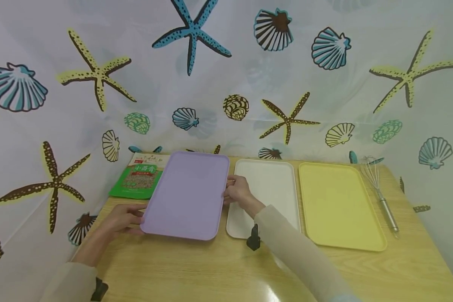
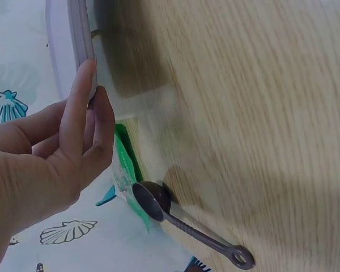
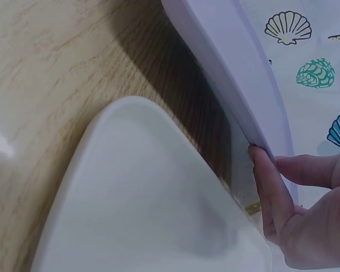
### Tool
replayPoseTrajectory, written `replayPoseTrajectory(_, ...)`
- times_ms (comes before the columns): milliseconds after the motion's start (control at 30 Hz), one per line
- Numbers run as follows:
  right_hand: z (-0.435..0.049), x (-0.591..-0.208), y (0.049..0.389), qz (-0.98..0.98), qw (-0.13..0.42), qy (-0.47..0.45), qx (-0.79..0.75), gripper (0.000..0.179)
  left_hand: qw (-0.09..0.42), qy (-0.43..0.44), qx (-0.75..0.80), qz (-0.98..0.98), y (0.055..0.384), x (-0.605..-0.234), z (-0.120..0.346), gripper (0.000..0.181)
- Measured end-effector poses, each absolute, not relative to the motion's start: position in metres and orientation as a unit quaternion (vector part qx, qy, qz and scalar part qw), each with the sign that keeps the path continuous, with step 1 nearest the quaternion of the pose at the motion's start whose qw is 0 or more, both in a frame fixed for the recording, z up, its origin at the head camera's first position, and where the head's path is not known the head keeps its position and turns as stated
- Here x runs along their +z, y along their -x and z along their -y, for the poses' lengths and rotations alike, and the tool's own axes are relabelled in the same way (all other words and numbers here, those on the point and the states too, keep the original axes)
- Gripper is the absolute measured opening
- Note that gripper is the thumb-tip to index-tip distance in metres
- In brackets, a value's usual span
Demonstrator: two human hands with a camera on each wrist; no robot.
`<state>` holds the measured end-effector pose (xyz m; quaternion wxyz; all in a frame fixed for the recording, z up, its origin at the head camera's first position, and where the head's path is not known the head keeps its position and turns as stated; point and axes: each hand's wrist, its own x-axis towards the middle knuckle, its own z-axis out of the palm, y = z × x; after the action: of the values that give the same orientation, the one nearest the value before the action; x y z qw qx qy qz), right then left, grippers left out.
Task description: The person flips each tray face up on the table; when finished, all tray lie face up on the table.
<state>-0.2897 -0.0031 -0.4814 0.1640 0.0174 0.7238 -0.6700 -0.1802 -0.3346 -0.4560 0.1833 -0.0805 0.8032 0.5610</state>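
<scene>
Both hands hold a purple rectangular tray [image 1: 188,195], lifted off the wooden table with a shadow beneath it in the wrist views. At its lower left side, my left hand [image 1: 122,219] grips the rim between fingers and thumb. My right hand [image 1: 238,193] pinches the right rim, about halfway along; in the right wrist view the thumb lies on the inner side and the fingers [image 3: 266,187] on the outer side. A white tray [image 1: 268,180] lies right beside it, partly under the right forearm. To the left, the purple tray overlaps a green and white food pouch [image 1: 139,178].
A yellow tray [image 1: 341,205] lies on the wooden table [image 1: 181,268] to the right, with a metal whisk [image 1: 386,209] beyond it. In the left wrist view, a dark scoop [image 2: 195,229] rests near the pouch. A shell-patterned curtain [image 1: 226,75] hangs behind the table.
</scene>
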Motion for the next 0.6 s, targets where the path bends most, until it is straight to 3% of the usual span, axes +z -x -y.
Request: replayPoseTrajectory(600,0.011,-0.494,0.299,-0.762,0.153,-0.029,-0.629,0.065,0.166,0.111,0.527,-0.826,0.188,-0.467,0.333,0.054)
